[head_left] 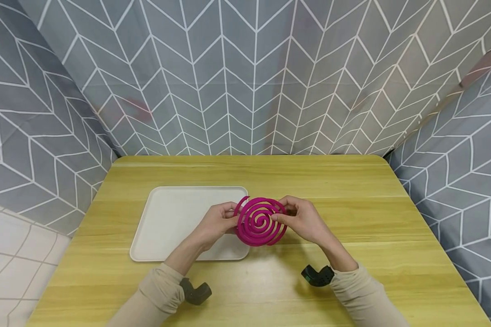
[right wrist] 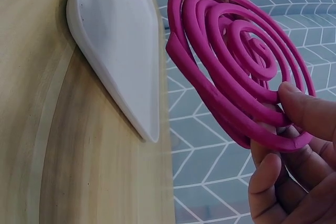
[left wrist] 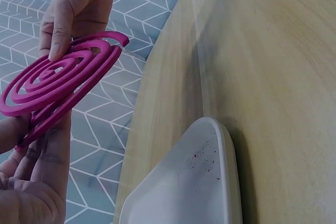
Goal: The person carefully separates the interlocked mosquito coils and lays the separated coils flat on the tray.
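Observation:
A magenta mosquito coil (head_left: 261, 222) is held up between both hands, above the table near the right edge of a white tray (head_left: 176, 220). It looks like nested spirals, with parts of the rings out of level with each other in both wrist views. My left hand (head_left: 217, 221) grips the coil's left rim between thumb and fingers. On the opposite side my right hand (head_left: 304, 219) pinches it, the thumb on the upper face and the fingers behind. Some of the fingers are hidden by the coil.
The wooden table (head_left: 352, 190) extends around the tray. Small dark reddish crumbs (left wrist: 202, 156) lie in the tray. Grey patterned curtains (head_left: 245, 81) hang behind and at the sides. A black device (head_left: 318, 275) is strapped to each wrist.

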Available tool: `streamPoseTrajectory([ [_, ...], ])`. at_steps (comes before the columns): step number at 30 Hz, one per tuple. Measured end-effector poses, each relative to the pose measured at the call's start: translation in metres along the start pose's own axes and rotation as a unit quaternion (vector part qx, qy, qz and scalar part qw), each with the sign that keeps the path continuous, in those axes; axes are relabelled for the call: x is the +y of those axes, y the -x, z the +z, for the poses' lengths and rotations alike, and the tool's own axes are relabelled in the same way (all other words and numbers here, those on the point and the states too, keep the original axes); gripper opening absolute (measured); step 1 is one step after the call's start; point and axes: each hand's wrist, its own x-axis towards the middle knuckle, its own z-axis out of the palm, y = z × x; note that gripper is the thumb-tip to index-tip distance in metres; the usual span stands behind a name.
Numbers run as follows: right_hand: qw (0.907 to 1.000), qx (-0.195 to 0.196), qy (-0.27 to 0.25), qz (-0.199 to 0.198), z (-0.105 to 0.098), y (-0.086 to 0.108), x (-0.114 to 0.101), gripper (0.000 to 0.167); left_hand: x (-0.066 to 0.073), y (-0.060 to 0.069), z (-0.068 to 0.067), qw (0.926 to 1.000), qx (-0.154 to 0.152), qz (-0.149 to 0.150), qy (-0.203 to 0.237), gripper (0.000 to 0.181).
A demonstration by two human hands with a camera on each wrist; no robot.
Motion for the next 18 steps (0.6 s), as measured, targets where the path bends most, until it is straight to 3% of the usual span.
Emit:
streamPoseTrajectory([
  [10,0.9999,0.002,-0.011,-0.006,-0.0005,0.0004,-0.0025,0.018,0.0027,-0.0007,0.0012,0.9999,0.001,0.000,0.014,0.020],
  [18,0.9999,0.005,-0.007,-0.014,0.0016,-0.0007,-0.0010,0.025,0.0038,-0.0005,0.0012,0.9996,-0.018,-0.007,0.023,0.018],
])
